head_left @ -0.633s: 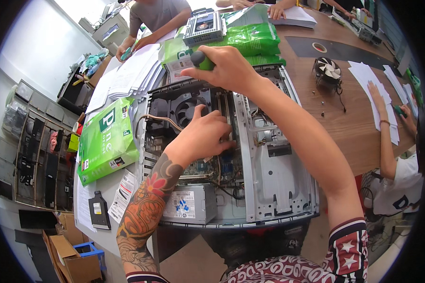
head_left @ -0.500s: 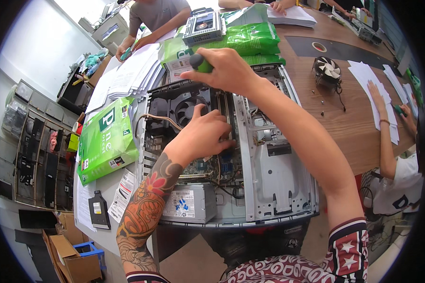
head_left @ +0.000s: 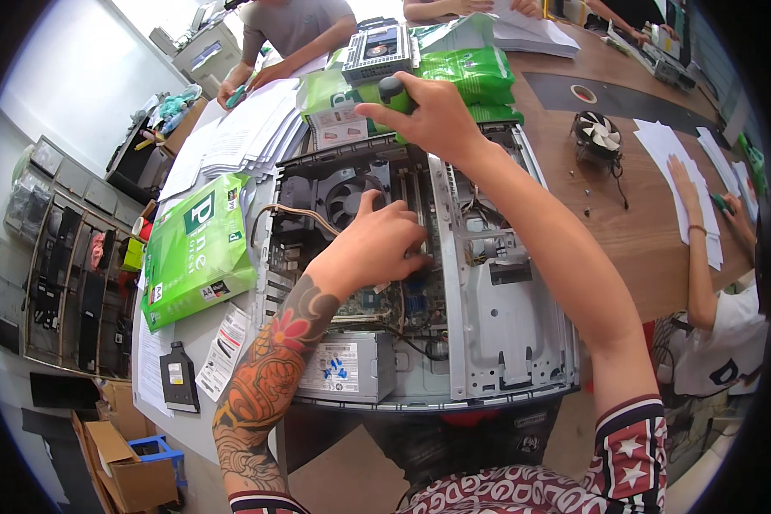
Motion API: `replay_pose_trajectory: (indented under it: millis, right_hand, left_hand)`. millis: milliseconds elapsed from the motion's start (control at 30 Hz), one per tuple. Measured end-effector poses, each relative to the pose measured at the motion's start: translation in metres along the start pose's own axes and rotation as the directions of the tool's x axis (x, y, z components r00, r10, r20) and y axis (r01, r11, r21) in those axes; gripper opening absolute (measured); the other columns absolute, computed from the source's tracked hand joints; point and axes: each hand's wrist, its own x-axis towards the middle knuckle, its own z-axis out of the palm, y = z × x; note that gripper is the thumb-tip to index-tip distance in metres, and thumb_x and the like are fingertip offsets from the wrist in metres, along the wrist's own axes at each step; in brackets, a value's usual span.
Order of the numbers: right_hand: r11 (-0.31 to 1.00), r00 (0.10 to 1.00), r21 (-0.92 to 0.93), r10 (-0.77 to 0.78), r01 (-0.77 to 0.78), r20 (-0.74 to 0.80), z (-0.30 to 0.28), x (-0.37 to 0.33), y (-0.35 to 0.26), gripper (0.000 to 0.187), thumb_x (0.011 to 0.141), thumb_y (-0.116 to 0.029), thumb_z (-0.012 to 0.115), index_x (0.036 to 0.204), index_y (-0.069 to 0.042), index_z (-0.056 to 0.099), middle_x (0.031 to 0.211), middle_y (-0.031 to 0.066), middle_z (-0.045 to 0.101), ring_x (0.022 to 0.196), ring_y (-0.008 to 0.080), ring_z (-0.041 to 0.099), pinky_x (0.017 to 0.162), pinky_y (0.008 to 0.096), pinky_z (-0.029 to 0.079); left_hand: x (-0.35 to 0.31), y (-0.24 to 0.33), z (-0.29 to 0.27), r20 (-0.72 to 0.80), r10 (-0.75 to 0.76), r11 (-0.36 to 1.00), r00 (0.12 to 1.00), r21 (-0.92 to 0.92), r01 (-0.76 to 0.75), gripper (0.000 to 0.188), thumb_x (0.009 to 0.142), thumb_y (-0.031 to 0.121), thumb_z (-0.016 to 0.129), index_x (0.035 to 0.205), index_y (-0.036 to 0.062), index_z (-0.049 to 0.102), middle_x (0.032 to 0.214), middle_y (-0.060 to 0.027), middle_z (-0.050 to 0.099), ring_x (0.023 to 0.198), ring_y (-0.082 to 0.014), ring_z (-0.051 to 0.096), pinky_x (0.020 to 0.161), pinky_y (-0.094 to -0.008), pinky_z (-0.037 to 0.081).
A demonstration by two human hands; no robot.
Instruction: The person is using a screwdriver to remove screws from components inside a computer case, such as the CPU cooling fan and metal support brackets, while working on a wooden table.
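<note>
An opened desktop computer case (head_left: 454, 377) lies in front of me. My right hand (head_left: 441, 116), raised above its far edge, is closed round the black-and-green handle of a screwdriver (head_left: 394, 94); the shaft and tip are hidden. Down in the case, my left hand (head_left: 381, 244) has its fingers bent and apart, beside the black cooling fan (head_left: 347, 201) and over the circuit board (head_left: 368, 300). Some of its fingertips are out of sight. A metal power supply (head_left: 347, 368) fills the near left corner, and a brown cable bundle (head_left: 295, 210) loops over the left wall.
A green paper pack (head_left: 201, 253) and paper stacks (head_left: 244, 128) lie left. Beyond the case, a metal drive unit (head_left: 377, 56) rests on green packs (head_left: 463, 73). On the right are a loose fan (head_left: 598, 133) and small screws (head_left: 586, 212). Other people work around the table.
My right hand has moved a little to the right with the screwdriver, whose handle now tilts differently. My left hand stays at nearly the same spot in the case. The whole view has shifted slightly.
</note>
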Motion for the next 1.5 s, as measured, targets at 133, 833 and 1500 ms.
replay_pose_trajectory:
  millis: [133, 833, 1500]
  right_hand:
    - [1.000, 0.999, -0.027, 0.013, -0.012, 0.030, -0.0010, -0.0004, 0.0034, 0.046, 0.082, -0.044, 0.081, 0.082, 0.000, 0.066, 0.059, 0.0128, 0.058, 0.050, 0.0232, 0.054, 0.052, 0.0338, 0.046]
    - [0.998, 0.998, 0.008, -0.062, 0.062, -0.001, -0.0053, 0.0048, -0.0030, 0.045, 0.084, -0.040, 0.080, 0.075, -0.001, 0.061, 0.058, 0.0119, 0.055, 0.050, 0.0228, 0.050, 0.052, 0.0347, 0.045]
    - [0.999, 0.991, -0.046, 0.026, -0.020, 0.131, -0.0029, 0.0010, -0.0028, 0.062, 0.082, -0.056, 0.075, 0.089, 0.005, 0.067, 0.072, 0.0219, 0.067, 0.069, 0.0395, 0.067, 0.065, 0.0417, 0.054]
  left_hand:
    - [0.0009, -0.0013, 0.0026, -0.010, 0.001, 1.000, 1.000, 0.017, -0.001, 0.024, 0.085, 0.032, 0.071, 0.080, 0.0087, 0.067, 0.085, -0.0035, 0.061, 0.101, -0.0235, 0.058, 0.108, -0.0603, 0.030]
    - [0.0010, -0.0011, 0.0006, -0.010, 0.009, 1.000, 1.000, -0.010, -0.009, 0.025, 0.085, 0.032, 0.072, 0.077, 0.0092, 0.065, 0.082, -0.0035, 0.059, 0.098, -0.0234, 0.058, 0.106, -0.0585, 0.031]
    - [0.0005, -0.0008, 0.0017, -0.031, 0.011, 1.000, 0.999, 0.013, -0.010, 0.023, 0.084, 0.030, 0.072, 0.080, 0.0077, 0.066, 0.085, -0.0043, 0.060, 0.100, -0.0242, 0.058, 0.107, -0.0578, 0.031]
